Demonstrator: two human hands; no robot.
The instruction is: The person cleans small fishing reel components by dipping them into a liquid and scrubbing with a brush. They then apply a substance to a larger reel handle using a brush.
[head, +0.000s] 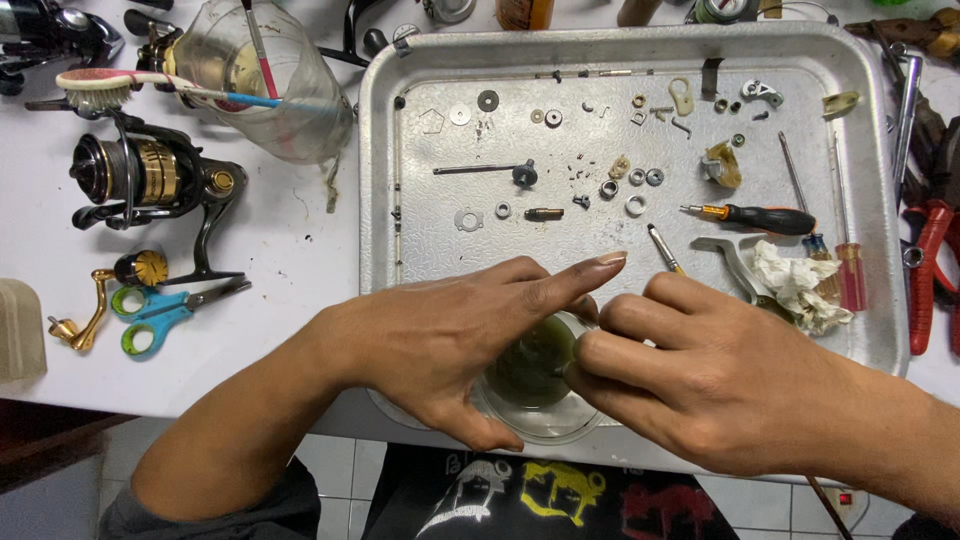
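My left hand (455, 340) lies over the near edge of a metal tray (880, 300), fingers spread, index finger pointing right, its palm against a small clear glass bowl (545, 410) of greenish liquid. My right hand (700, 375) is curled over the bowl's right rim, fingertips dipped toward the liquid; a thin brush (663, 247) sticks up from behind its fingers. What the fingertips pinch is hidden.
Many small washers, screws and reel parts lie across the tray, with an orange-handled screwdriver (750, 217), a red-handled screwdriver (848, 265) and a crumpled tissue (798, 285). Left of the tray: a fishing reel (150, 180), scissors (160, 310), a plastic cup (265, 75). Red pliers (928, 260) lie right.
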